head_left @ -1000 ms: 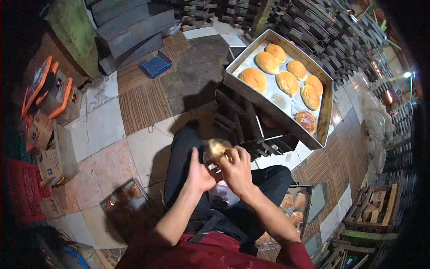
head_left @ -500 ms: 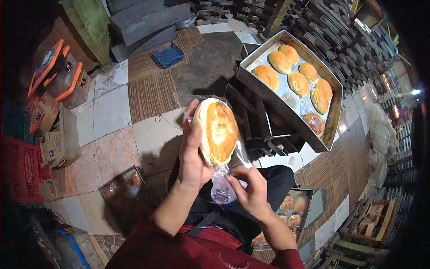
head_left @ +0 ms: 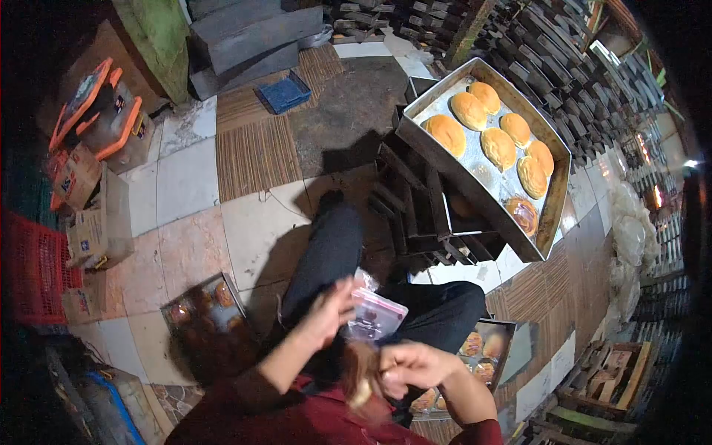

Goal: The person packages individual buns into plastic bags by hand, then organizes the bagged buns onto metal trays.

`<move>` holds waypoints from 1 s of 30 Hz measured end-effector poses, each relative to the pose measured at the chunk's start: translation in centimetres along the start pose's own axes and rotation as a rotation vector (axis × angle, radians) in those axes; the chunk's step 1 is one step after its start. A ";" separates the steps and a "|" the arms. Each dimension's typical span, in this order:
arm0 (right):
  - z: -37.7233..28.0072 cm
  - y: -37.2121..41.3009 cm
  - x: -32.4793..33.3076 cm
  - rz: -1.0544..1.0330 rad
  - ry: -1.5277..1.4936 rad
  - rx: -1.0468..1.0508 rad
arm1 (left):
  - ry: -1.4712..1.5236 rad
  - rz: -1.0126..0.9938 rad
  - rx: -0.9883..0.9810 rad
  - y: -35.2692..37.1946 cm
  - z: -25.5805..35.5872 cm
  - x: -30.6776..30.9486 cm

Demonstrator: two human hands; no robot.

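Observation:
A bagged bread bun, smeared by motion, hangs beside my right hand low over my lap. The fingers of that hand are curled closed at the bun's wrapper; the exact grip point is blurred. My left hand is slightly blurred, its fingers stretched out at the edge of a stack of clear plastic bags on my lap. A metal tray with several golden buns and one wrapped bun rests at the upper right on dark stacked trays.
Wrapped buns fill a tray by my right knee. Another tray of buns is on the floor at left. A blue tray lies ahead. Boxes and a red crate stand left.
The bun has dropped from upright in my left hand to low by my right hand. My left hand has moved down to the plastic bags.

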State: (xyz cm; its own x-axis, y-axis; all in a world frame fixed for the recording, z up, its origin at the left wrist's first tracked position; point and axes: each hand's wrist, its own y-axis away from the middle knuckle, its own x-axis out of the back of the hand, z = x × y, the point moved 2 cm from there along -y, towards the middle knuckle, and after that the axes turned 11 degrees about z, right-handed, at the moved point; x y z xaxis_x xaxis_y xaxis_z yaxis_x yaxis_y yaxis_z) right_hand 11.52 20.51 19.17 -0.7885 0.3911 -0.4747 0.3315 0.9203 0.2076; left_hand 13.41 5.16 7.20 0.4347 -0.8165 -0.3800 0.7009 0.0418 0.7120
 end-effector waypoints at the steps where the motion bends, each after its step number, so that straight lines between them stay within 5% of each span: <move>1: -0.1 0.0 -0.5 -0.023 -0.044 0.108 | 0.026 0.046 0.054 1.3 -0.5 0.6; 3: -1.4 -0.1 -1.1 0.024 0.170 0.127 | 0.063 0.257 -0.196 3.8 -0.3 2.3; 5: -3.5 0.2 -1.0 0.219 0.499 0.466 | 0.096 0.515 -0.429 5.3 -0.1 4.5; 6: -3.3 0.4 -0.5 0.244 0.346 0.542 | 0.099 0.522 -0.430 6.0 -0.4 4.7; 9: -3.8 -0.2 -1.5 0.241 0.299 0.577 | 0.660 -0.219 0.481 6.4 -1.5 1.9; 11: -3.1 -0.8 -1.3 0.231 0.368 0.564 | 0.739 -0.716 0.452 4.3 -1.1 -2.3; 12: -2.5 -0.8 -1.2 0.235 0.433 0.540 | 0.907 -0.715 0.544 3.3 0.8 -4.9; 15: -0.7 1.2 -0.8 0.359 0.515 0.258 | 0.923 -0.939 0.365 1.7 6.2 -8.4; 18: 0.2 2.8 -0.1 0.649 0.657 0.281 | 1.004 -0.872 0.269 1.5 8.0 -9.7; 21: -0.8 3.2 -0.6 0.987 0.626 0.407 | 0.970 -0.752 -0.093 2.7 9.9 -8.9; 24: -2.1 2.0 -0.4 0.879 0.727 0.485 | 0.934 -0.680 -0.181 2.8 10.0 -8.1; 29: 1.1 0.8 0.8 0.974 0.076 0.262 | 0.822 -0.561 -0.321 3.6 9.9 -7.8; 30: 0.8 0.6 0.3 1.033 0.182 0.250 | 0.782 -0.527 -0.333 3.4 10.0 -7.5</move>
State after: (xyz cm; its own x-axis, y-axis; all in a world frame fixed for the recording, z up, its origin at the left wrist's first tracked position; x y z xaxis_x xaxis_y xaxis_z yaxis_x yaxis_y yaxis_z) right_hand 11.90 21.21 18.49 -0.1247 0.9917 -0.0314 0.9611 0.1286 0.2444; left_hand 6.89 5.65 18.33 0.1890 -0.1733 -0.9666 0.9820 0.0404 0.1848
